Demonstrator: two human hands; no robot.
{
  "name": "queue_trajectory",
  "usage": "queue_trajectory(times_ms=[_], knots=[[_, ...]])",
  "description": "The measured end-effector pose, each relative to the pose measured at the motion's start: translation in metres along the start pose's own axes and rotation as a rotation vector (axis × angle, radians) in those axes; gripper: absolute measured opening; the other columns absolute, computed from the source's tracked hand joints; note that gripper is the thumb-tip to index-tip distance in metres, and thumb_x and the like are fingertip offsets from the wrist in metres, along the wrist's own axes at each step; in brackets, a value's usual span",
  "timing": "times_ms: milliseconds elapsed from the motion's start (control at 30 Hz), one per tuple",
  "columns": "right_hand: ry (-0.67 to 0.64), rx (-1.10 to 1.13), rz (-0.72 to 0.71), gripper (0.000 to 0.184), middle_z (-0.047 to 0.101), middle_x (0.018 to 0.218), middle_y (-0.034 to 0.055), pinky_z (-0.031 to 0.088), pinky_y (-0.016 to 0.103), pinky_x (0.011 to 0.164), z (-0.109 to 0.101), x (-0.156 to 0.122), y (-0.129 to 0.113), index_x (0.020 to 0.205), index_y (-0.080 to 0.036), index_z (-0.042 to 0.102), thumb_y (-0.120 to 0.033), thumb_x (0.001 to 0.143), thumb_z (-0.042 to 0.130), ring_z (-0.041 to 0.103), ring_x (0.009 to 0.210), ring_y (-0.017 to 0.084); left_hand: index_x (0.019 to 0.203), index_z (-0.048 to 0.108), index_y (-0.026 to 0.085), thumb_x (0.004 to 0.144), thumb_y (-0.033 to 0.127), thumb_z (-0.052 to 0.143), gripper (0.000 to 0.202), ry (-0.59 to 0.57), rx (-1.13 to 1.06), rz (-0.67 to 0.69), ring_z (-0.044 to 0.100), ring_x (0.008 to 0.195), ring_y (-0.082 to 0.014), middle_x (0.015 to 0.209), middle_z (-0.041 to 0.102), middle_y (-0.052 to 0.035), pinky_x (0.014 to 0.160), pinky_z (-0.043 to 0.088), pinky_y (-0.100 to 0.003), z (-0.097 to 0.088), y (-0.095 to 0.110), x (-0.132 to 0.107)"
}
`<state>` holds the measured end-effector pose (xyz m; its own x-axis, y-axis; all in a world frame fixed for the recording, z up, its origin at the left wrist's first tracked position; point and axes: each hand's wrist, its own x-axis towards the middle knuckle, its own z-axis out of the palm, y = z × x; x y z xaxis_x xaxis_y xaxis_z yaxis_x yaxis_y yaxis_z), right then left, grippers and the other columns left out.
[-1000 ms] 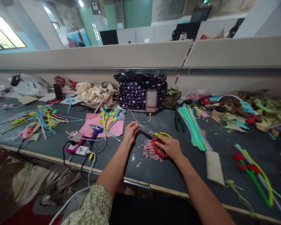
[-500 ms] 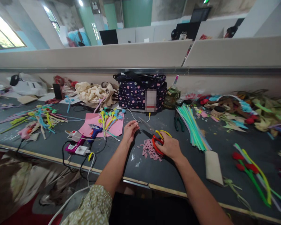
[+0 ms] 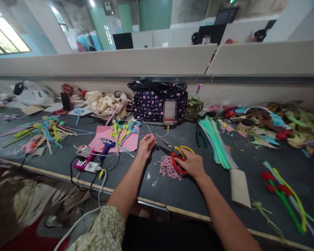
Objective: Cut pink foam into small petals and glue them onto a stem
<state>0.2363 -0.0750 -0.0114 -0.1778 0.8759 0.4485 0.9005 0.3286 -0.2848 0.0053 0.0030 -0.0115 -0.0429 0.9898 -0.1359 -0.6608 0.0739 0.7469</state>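
My right hand point(image 3: 193, 163) is closed round the handles of a pair of scissors point(image 3: 178, 162), one loop red and the other yellow. The blades stand apart and point up and left toward my left hand point(image 3: 147, 144). That hand is raised with thumb and fingertips pinched together near the blade tips; whatever sits in the pinch is too small to make out. Under the scissors lies a small heap of cut pink pieces point(image 3: 167, 169) on the dark table point(image 3: 157, 191).
Left stand a blue glue gun point(image 3: 106, 146), a power strip point(image 3: 87, 166) and pipe-cleaner flowers point(image 3: 124, 134) on pink paper point(image 3: 101, 134). Behind is a dotted bag point(image 3: 149, 104). At right are pliers point(image 3: 201, 137), green pipe cleaners point(image 3: 216, 143), a beige block point(image 3: 240, 188) and red tulips point(image 3: 277, 186).
The whole view has shifted slightly. Both hands and the scissors keep nearly the same places, with the blades still apart.
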Motion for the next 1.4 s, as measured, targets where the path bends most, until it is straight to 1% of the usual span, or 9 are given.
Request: queue_trajectory(times_ms=[200, 367, 467, 567, 700, 1000, 1133, 1267, 1400], knots=[[-0.008, -0.012, -0.040, 0.046, 0.071, 0.108, 0.0087, 0.054, 0.033, 0.075, 0.0014, -0.0014, 0.0002, 0.117, -0.019, 0.064, -0.048, 0.082, 0.059, 0.068, 0.093, 0.023, 0.085, 0.064, 0.015, 0.059, 0.018, 0.082, 0.033, -0.006, -0.037, -0.007, 0.063, 0.063, -0.0082, 0.068, 0.063, 0.0017, 0.067, 0.052, -0.020, 0.0004, 0.0006, -0.0010], [-0.018, -0.038, -0.039, 0.047, 0.071, 0.108, 0.0091, 0.054, 0.034, 0.075, 0.0000, -0.0011, 0.0007, 0.118, -0.018, 0.063, -0.048, 0.082, 0.060, 0.068, 0.094, 0.024, 0.085, 0.066, 0.014, 0.061, 0.018, 0.081, 0.030, -0.008, -0.018, 0.006, 0.064, 0.066, -0.0095, 0.071, 0.065, 0.0000, 0.069, 0.051, -0.022, 0.0008, 0.0010, -0.0013], [-0.020, -0.043, -0.037, 0.047, 0.070, 0.109, 0.0091, 0.053, 0.034, 0.076, -0.0001, -0.0011, 0.0013, 0.118, -0.018, 0.064, -0.048, 0.082, 0.061, 0.067, 0.095, 0.024, 0.085, 0.066, 0.013, 0.058, 0.017, 0.082, 0.031, 0.003, -0.009, 0.005, 0.063, 0.064, -0.0096, 0.070, 0.065, 0.0000, 0.069, 0.052, -0.023, 0.0020, 0.0013, -0.0016], [-0.031, -0.036, -0.033, 0.048, 0.070, 0.110, 0.0087, 0.053, 0.034, 0.076, 0.0005, -0.0012, 0.0012, 0.118, -0.018, 0.063, -0.048, 0.081, 0.061, 0.067, 0.095, 0.024, 0.084, 0.066, 0.013, 0.056, 0.015, 0.083, 0.032, 0.007, -0.020, 0.009, 0.063, 0.063, -0.0088, 0.071, 0.065, 0.0004, 0.068, 0.052, -0.022, 0.0023, 0.0014, -0.0016], [-0.035, -0.021, -0.028, 0.048, 0.070, 0.110, 0.0085, 0.053, 0.034, 0.076, 0.0009, -0.0009, -0.0001, 0.118, -0.019, 0.063, -0.049, 0.081, 0.061, 0.067, 0.095, 0.024, 0.083, 0.066, 0.013, 0.058, 0.013, 0.082, 0.030, 0.008, -0.034, 0.016, 0.062, 0.063, -0.0074, 0.073, 0.065, 0.0008, 0.068, 0.052, -0.020, 0.0015, 0.0018, -0.0017], [-0.055, -0.008, -0.020, 0.047, 0.069, 0.112, 0.0074, 0.052, 0.033, 0.077, 0.0026, -0.0009, -0.0004, 0.119, -0.020, 0.062, -0.049, 0.081, 0.060, 0.066, 0.097, 0.024, 0.088, 0.065, 0.014, 0.061, 0.012, 0.078, 0.030, 0.029, -0.017, -0.034, 0.062, 0.060, -0.0086, 0.067, 0.064, 0.0012, 0.064, 0.052, -0.021, 0.0002, 0.0020, -0.0012], [-0.059, -0.010, -0.020, 0.048, 0.070, 0.111, 0.0065, 0.052, 0.034, 0.075, 0.0026, -0.0007, -0.0023, 0.119, -0.020, 0.062, -0.049, 0.081, 0.060, 0.067, 0.095, 0.024, 0.087, 0.064, 0.014, 0.061, 0.010, 0.077, 0.029, 0.024, -0.034, -0.053, 0.064, 0.061, -0.0092, 0.069, 0.066, 0.0007, 0.067, 0.052, -0.022, 0.0007, 0.0015, -0.0017], [-0.041, -0.009, -0.019, 0.048, 0.069, 0.111, 0.0080, 0.052, 0.033, 0.076, 0.0028, -0.0009, -0.0034, 0.119, -0.020, 0.062, -0.050, 0.082, 0.059, 0.067, 0.094, 0.023, 0.087, 0.063, 0.015, 0.062, 0.009, 0.075, 0.029, 0.033, -0.050, -0.079, 0.065, 0.062, -0.0095, 0.068, 0.067, 0.0006, 0.069, 0.052, -0.022, 0.0020, 0.0011, -0.0026], [-0.041, -0.016, -0.022, 0.047, 0.070, 0.110, 0.0082, 0.051, 0.032, 0.074, 0.0031, -0.0012, -0.0029, 0.119, -0.020, 0.063, -0.049, 0.082, 0.059, 0.067, 0.093, 0.023, 0.088, 0.063, 0.015, 0.062, 0.009, 0.074, 0.029, 0.030, -0.039, -0.074, 0.065, 0.063, -0.0094, 0.069, 0.067, 0.0005, 0.070, 0.052, -0.022, 0.0014, -0.0007, -0.0018]])
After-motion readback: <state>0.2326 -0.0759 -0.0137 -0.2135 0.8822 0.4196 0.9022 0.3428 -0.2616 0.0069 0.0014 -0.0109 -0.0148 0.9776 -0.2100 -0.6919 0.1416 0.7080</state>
